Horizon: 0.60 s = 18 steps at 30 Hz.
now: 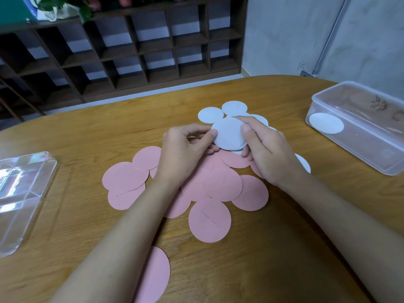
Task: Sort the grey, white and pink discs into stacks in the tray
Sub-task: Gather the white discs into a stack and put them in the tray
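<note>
Head view: your left hand [185, 149] and right hand [269, 154] pinch a white stack [228, 134]; tray [360, 156] at table's [284, 237] right edge holds one disc [326, 123]; pink discs [209, 219] unsorted.

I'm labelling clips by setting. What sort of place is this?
Probably a plain indoor workroom or office, not a factory: a wooden table, a dark cubbyhole shelf beyond it with a plant on top, and a bare grey wall with a pipe running down it.
</note>
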Available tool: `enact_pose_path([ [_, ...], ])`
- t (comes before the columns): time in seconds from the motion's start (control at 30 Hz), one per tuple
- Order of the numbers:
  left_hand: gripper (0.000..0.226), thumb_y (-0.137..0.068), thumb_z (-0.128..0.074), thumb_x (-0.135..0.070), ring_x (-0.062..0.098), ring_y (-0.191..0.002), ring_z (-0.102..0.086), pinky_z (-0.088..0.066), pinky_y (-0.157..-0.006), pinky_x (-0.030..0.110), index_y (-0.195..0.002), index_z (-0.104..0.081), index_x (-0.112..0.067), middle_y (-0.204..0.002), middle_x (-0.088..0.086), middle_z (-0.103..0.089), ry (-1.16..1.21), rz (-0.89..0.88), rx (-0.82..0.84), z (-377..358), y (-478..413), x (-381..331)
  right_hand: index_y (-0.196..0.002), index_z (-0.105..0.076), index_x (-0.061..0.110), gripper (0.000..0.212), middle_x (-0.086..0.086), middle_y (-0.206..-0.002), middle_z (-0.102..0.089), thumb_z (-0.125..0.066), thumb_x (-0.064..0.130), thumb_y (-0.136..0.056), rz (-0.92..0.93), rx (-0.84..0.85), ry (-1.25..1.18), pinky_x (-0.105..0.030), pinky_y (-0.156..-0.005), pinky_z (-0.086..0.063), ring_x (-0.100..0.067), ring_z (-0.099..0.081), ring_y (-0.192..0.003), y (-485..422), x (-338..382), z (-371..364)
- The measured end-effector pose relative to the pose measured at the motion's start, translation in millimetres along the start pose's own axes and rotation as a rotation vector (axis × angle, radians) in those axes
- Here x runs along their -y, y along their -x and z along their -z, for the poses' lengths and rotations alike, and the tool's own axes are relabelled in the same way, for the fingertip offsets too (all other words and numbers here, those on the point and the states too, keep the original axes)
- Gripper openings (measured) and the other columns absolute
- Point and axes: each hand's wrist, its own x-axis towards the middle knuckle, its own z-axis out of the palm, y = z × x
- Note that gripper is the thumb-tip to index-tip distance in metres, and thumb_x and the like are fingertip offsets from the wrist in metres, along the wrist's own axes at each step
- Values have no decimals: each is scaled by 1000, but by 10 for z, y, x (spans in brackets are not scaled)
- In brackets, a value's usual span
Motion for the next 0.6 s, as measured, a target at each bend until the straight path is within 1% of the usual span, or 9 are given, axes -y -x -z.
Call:
enact_pose_path([
  [0.07,8,-96,-75,-13,18,-74,-80,-63,-74,27,-101,-80,-10,-79,2,-80,-5,-10,-22,-15,8,-10,-145,-54,23,39,0,-81,-67,-41,36,-110,20,3,35,-30,-69,-51,-13,-65,-77,4,17,-5],
  [0.13,9,-95,-76,-14,16,-72,-79,-64,-75,29,-100,-81,-9,-77,2,-80,-35,-35,-34,-27,15,-7,-146,-52,22,39,2,-86,-66,-47,30,-108,30,-1,92,-23,-64,-47,-11,-64,-78,3,12,-11],
  [0.23,11,-94,-77,-21,10,-73,-77,-62,-80,33,-99,-83,-13,-77,-4,-80,-181,-134,-30,-26,21,34,-144,-52,23,36,6,-85,-62,-46,24,-109,26,2,126,-21,-60,-45,-8,-60,-77,1,-13,-16],
  [0.3,12,-95,-76,-26,6,-75,-73,-59,-79,33,-100,-84,-18,-82,-10,-79,-307,-225,-1,-17,27,57,-143,-52,23,35,3,-89,-63,-46,21,-109,40,9,133,-20,-60,-42,-8,-58,-77,1,-17,-16],
  [0.33,13,-95,-76,-28,8,-76,-72,-57,-78,32,-101,-84,-19,-84,-11,-79,-347,-262,7,-12,28,65,-143,-52,22,35,1,-92,-64,-45,20,-109,43,12,133,-21,-61,-42,-8,-58,-78,1,-18,-14],
  [0.4,16,-94,-77,-30,7,-78,-69,-54,-77,27,-105,-83,-20,-87,-9,-78,-402,-323,-4,2,17,84,-143,-52,22,35,0,-93,-65,-45,20,-109,42,9,132,-23,-62,-42,-9,-58,-78,-1,-21,-12],
  [0.47,23,-94,-77,-33,3,-81,-66,-51,-79,19,-112,-81,-19,-93,-8,-77,-472,-374,-29,21,-5,112,-142,-52,21,34,2,-89,-63,-45,19,-109,46,-5,132,-20,-60,-41,-8,-58,-79,-6,-29,-4],
  [0.53,34,-95,-74,-38,3,-95,-65,-49,-87,18,-123,-77,-18,-108,-6,-75,-549,-390,-21,32,-28,150,-142,-52,21,34,5,-89,-62,-45,19,-109,50,-23,131,-16,-59,-38,-7,-57,-80,-14,-48,19],
  [0.6,45,-98,-68,-45,11,-120,-61,-47,-103,27,-136,-68,-19,-131,-4,-68,-628,-346,40,34,-58,185,-142,-52,21,34,3,-98,-62,-44,19,-109,36,-41,126,-15,-63,-35,-11,-56,-85,-30,-90,46],
])
